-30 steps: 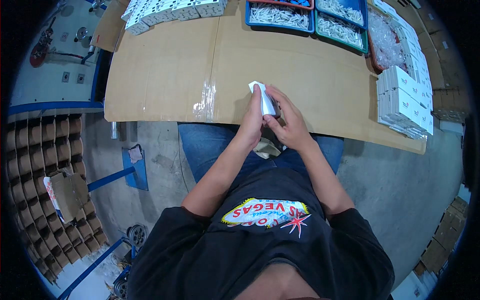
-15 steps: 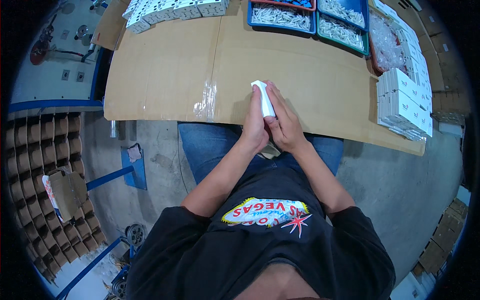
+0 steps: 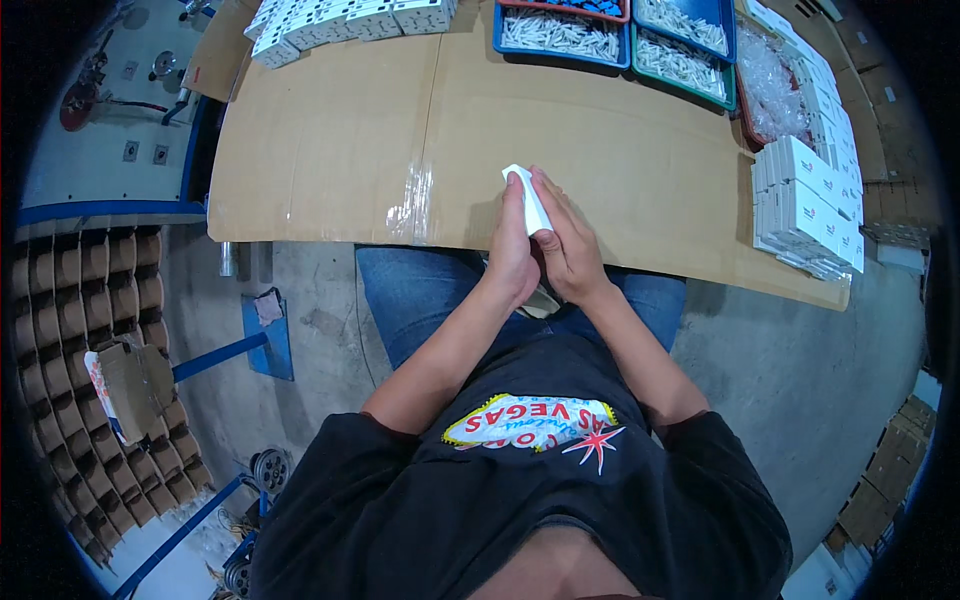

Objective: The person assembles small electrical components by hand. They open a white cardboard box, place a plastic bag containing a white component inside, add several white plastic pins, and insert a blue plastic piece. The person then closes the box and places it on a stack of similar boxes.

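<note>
Between my palms stands a small white box (image 3: 535, 208), gripped on edge at the near side of the cardboard-covered table (image 3: 330, 150). My left hand (image 3: 512, 245) presses along its left side, thumb near the top. From the right, my right hand (image 3: 572, 240) closes on the other side, its fingers stretched along the box and its thumb low across the near end. Most of the box's broad faces are hidden by the hands.
Stacked white boxes (image 3: 800, 210) stand at the right edge, by a bin of clear plastic bags (image 3: 775, 95). Blue and green trays (image 3: 685, 70) of small white parts sit at the back. More white boxes (image 3: 350, 20) line the far left. A cardboard divider grid (image 3: 85, 300) is at left.
Almost nothing differs. Both hands keep their hold on the white box, with only a very slight shift of the fingers.
</note>
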Tool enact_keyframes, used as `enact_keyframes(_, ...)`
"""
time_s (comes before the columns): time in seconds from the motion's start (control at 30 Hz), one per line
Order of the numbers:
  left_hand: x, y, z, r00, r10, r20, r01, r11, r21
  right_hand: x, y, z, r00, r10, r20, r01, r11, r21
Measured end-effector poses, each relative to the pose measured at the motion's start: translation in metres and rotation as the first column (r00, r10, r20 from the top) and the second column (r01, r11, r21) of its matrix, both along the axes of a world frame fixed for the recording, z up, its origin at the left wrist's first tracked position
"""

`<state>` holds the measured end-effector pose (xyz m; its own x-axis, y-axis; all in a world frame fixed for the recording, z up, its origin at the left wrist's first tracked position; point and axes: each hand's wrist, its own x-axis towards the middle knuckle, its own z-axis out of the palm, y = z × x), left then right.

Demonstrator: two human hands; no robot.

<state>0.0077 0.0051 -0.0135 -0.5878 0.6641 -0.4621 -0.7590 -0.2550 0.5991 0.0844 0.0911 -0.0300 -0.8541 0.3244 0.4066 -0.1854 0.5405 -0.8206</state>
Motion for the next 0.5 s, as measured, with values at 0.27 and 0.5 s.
enact_keyframes(0.27, 0.0, 0.0, 0.016, 0.997, -0.031, -0.069, 0.029, 0.999, -0.038, -0.002, 0.001, 0.003, 0.995, 0.064, -0.082, -0.082, 0.966, -0.246)
enact_keyframes(0.5, -0.007, -0.002, 0.006, 0.965, -0.032, -0.261, 0.017, 0.998, -0.057, 0.0, -0.001, -0.009, 0.999, 0.009, -0.031, -0.021, 0.919, -0.393)
